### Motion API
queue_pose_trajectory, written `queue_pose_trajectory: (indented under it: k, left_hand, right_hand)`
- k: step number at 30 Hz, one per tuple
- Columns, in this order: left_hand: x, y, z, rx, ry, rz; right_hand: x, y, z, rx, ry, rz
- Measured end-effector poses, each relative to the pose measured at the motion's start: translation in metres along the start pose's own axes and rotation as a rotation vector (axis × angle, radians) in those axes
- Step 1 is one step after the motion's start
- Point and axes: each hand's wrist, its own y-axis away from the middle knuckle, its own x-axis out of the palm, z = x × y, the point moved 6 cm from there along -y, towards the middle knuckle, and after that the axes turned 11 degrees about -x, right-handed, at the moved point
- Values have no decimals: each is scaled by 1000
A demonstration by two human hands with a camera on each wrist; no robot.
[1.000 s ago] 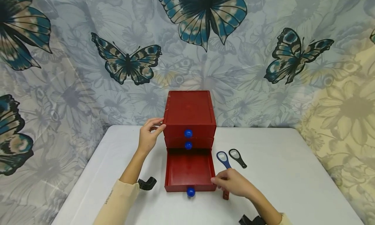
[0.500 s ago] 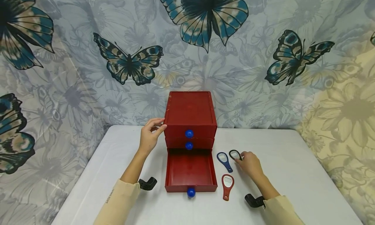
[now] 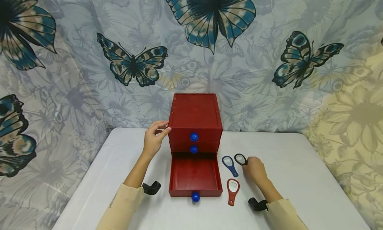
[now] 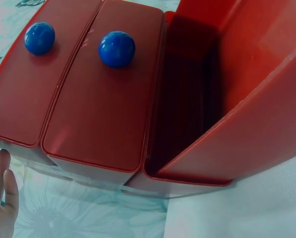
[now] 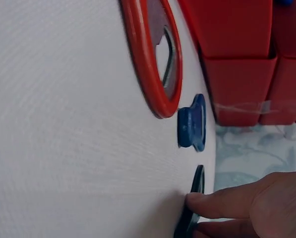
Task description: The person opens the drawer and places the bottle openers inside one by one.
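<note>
My left hand [image 3: 152,143] rests with fairly straight fingers against the left side of a red drawer unit [image 3: 194,110]. Its bottom drawer [image 3: 195,173] is pulled out and holds nothing visible. To the right of the unit, my right hand [image 3: 255,169] pinches the handle of a black bottle opener [image 5: 188,218] between thumb and fingers. The opener's ring end points toward the unit, low over the table or on it; which, I cannot tell. A blue bottle opener [image 3: 233,170] and a red bottle opener [image 3: 231,198] lie between that hand and the open drawer.
Two upper drawers are closed, each with a blue knob [image 3: 194,137]. Another blue knob [image 3: 195,197] sticks out at the front of the open drawer. A white cloth covers the table [image 3: 299,176], and a butterfly-patterned curtain [image 3: 239,73] hangs behind it.
My right hand has moved from the open drawer's right edge, above the red bottle opener, back and right to the black bottle opener and taken its handle. The left hand has stayed put.
</note>
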Motion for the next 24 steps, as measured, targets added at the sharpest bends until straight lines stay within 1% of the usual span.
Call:
queue_pose_trajectory:
  k: [7,10,14,17,20,24]
  left_hand:
    - [0,0,0,-6,1,3]
    - [0,-5,14,-15,11,-10]
    - [1,-5,16,-13,23,-18]
    - [1,0,1,-11,17,-7]
    - [0,1,-2,-18,9,-2]
    - [0,1,0,-16,10,-1]
  right_hand:
    - [-1,0,-1,-8,2,13]
    - [-1,-1,-2,0,-2,20]
    - [-2,1,-3,16,-28,27]
    - [-3,2,-5,21,-54,28]
    - [-3,3,-8,28,-73,19]
    - [0,4,-14,55,-124,8]
